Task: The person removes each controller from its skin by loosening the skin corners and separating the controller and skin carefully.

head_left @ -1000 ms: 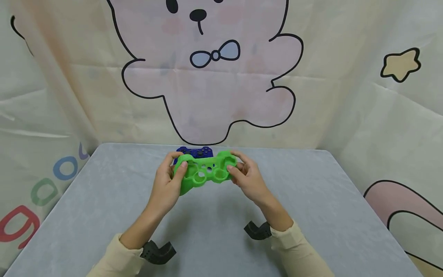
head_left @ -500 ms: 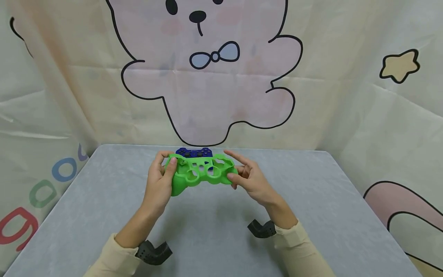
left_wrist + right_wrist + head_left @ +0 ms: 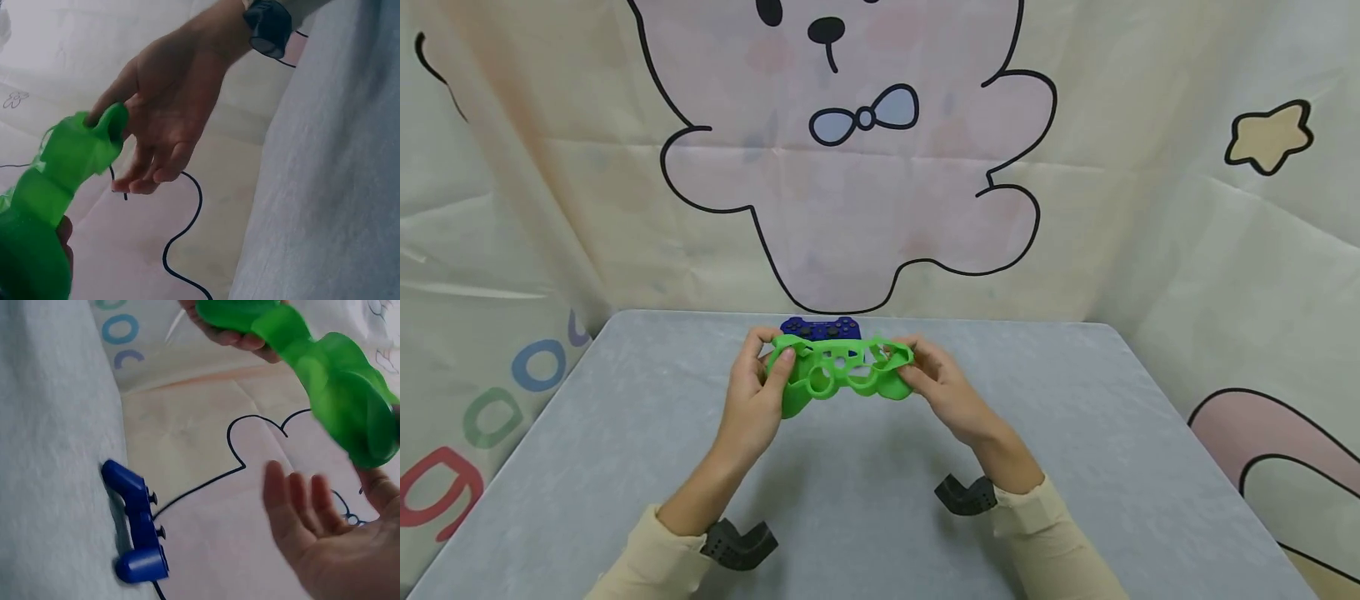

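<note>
A soft green game controller cover (image 3: 842, 377) with round cutouts is held above the table. My left hand (image 3: 754, 404) grips its left end, thumb on the near face. At the other end, my right hand (image 3: 951, 398) pinches the edge between thumb and index finger. The right wrist view shows the other fingers of the right hand (image 3: 347, 553) spread away from the cover (image 3: 350, 409). Behind the cover, a dark blue game controller (image 3: 820, 328) lies on the table, its lower part hidden in the head view; neither hand touches it.
A grey-blue cloth covers the table (image 3: 880, 517). Pale printed curtains (image 3: 1097, 233) rise behind and beside it. Dark wrist mounts (image 3: 739, 546) sit at both sleeves.
The right hand's index finger, raised off the cover half a second ago, is back at its right end. The cover has tilted and shifted slightly. The blue controller stays put.
</note>
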Tool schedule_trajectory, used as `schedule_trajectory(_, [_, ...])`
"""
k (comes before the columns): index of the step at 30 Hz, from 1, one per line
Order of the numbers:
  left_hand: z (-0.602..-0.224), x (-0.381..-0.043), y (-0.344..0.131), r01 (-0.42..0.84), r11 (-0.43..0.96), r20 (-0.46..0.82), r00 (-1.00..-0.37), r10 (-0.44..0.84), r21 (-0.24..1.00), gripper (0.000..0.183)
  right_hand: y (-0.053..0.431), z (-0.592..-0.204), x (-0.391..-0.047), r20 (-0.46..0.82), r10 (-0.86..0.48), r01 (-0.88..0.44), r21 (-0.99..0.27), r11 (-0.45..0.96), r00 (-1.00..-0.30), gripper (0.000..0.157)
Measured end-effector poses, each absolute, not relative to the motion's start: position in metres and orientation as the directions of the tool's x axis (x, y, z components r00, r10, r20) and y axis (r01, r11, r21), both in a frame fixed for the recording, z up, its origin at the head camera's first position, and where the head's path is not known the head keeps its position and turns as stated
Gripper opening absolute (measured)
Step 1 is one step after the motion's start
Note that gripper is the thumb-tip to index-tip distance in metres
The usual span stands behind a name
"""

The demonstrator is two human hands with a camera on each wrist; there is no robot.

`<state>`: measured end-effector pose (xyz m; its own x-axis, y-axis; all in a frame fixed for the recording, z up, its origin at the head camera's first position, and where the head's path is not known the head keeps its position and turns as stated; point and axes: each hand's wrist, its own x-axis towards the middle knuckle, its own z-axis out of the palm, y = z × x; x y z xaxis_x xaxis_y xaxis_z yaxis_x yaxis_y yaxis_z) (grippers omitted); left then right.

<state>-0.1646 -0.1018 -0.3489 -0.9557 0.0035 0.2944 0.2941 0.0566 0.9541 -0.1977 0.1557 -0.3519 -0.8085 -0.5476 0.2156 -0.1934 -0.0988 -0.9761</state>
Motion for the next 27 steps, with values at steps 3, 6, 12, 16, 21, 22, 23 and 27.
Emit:
schedule_trajectory(3, [-0.348,-0.164,-0.103,0.294,0.017,0.293,-0.955,0.038,0.956,0.009,0.16,-0.354,-0.2,0.27,-0.619,-0.111,-0.953,-0.282,-0.738,0.02])
schedule_trajectory(6, [-0.348,-0.164,-0.103,0.305,-0.036,0.307,-0.948,0.08,0.952,0.006,0.161,-0.356,-0.201,0.357,-0.695,0.039,-0.875,-0.483,-0.624,0.018])
schedule_trajectory(12, [-0.352,-0.162,-0.099,0.313,-0.069,0.319,-0.941,0.115,0.947,0.007,0.156,-0.36,-0.199,0.44,-0.72,0.134,-0.798,-0.587,-0.536,0.028])
schedule_trajectory(16, [-0.355,-0.16,-0.095,0.336,-0.038,0.338,-0.931,0.139,0.941,0.014,0.152,-0.361,-0.195,0.393,-0.675,0.061,-0.837,-0.544,-0.625,0.033])
schedule_trajectory(21, [-0.358,-0.159,-0.091,0.368,0.016,0.358,-0.914,0.189,0.93,0.019,0.15,-0.364,-0.195,0.341,-0.623,0.044,-0.855,-0.517,-0.704,0.031])
schedule_trajectory(22, [-0.358,-0.159,-0.091,0.37,0.025,0.359,-0.914,0.186,0.929,0.019,0.149,-0.364,-0.195,0.34,-0.619,0.04,-0.855,-0.516,-0.708,0.03])
schedule_trajectory(23, [-0.358,-0.16,-0.091,0.369,0.029,0.359,-0.917,0.175,0.929,0.019,0.149,-0.364,-0.196,0.345,-0.619,0.042,-0.852,-0.522,-0.706,0.028])
schedule_trajectory(27, [-0.359,-0.163,-0.091,0.349,0.039,0.344,-0.934,0.099,0.936,0.018,0.15,-0.362,-0.198,0.367,-0.631,0.083,-0.82,-0.566,-0.683,0.025])
